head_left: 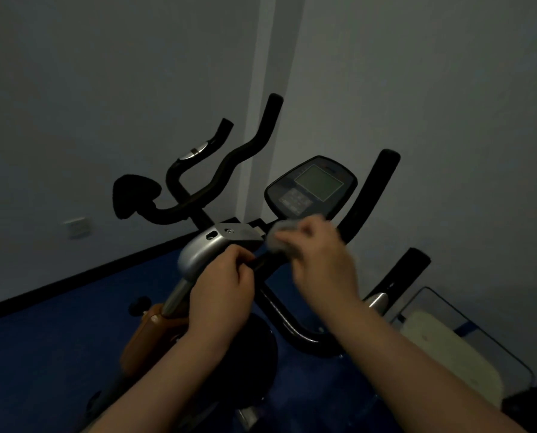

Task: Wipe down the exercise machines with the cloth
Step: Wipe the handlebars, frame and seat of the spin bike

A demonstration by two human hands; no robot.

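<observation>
Wiping goes on at the handlebar of one exercise bike point(198, 254), and I take its display console point(311, 186) as the landmark. Just below the console, the right hand point(321, 260) has its fingers curled round a bunched grey cloth point(281, 237) and holds it against the black bar beside the silver clamp cover point(212, 245); the hand looks blurred. Below and to the left of the console, the left hand point(221, 292) has its grip closed round the same bar, and I judge it steadies the machine. To do this step well, I think the cloth should wrap round the bar and travel along its full length, with the other hand keeping firm hold, and the clamp cover and the console should also get a pass. I count one cloth, one console, two hands, and four raised black handle ends. A second machine shows partly at the right of the console, not yet touched.
</observation>
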